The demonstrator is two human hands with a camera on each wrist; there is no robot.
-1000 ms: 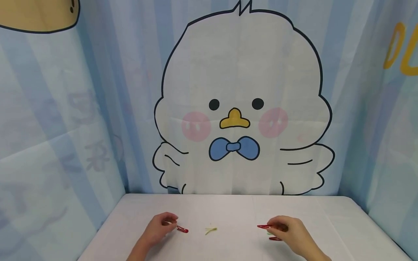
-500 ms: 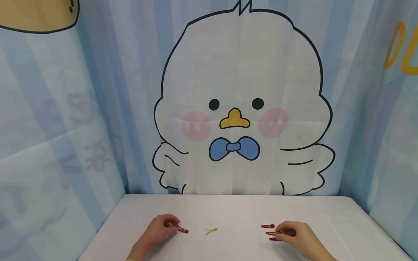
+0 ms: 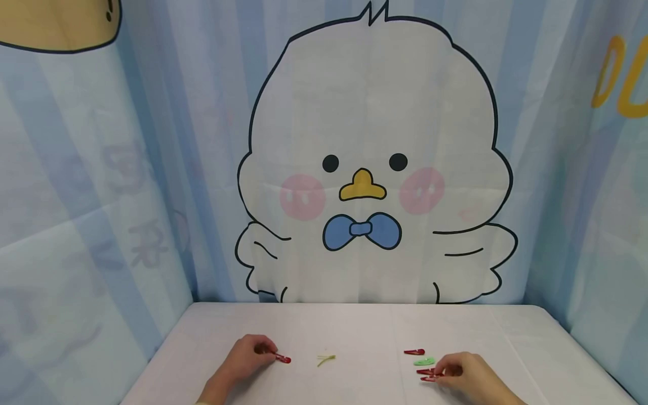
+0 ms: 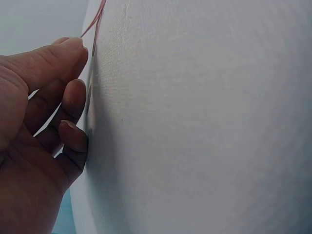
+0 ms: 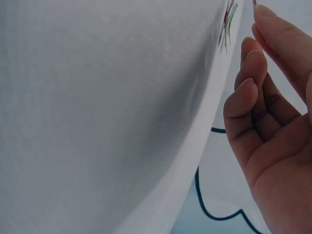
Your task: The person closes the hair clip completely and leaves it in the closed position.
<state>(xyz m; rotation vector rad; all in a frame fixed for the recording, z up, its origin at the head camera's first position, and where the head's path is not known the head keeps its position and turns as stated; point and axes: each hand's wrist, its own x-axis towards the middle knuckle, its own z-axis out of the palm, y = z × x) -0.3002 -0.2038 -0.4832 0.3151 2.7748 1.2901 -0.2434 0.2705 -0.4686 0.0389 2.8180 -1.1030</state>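
Observation:
In the head view my left hand (image 3: 251,356) pinches a red snap hair clip (image 3: 283,359) between thumb and fingertips, low over the table. The left wrist view shows this clip's thin, forked edge beyond the fingertips. My right hand (image 3: 468,376) pinches a red hair clip (image 5: 254,3), its edge just showing at the top of the right wrist view. Beside those fingertips, red clips overlap in the head view. Left of the right hand lie a light green hair clip (image 3: 424,361) and, farther back, another red clip (image 3: 414,352). The other fingers of both hands are loosely curled.
A yellow-green forked hair clip (image 3: 326,359) lies between the hands on the white tabletop (image 3: 369,326). Behind the table hangs a blue striped curtain (image 3: 217,169) with a printed white bird. Similar cloth covers both sides.
My right hand has moved right and toward the near edge with its red clip, past the green clip, which now shows fully. My left hand stays nearly still.

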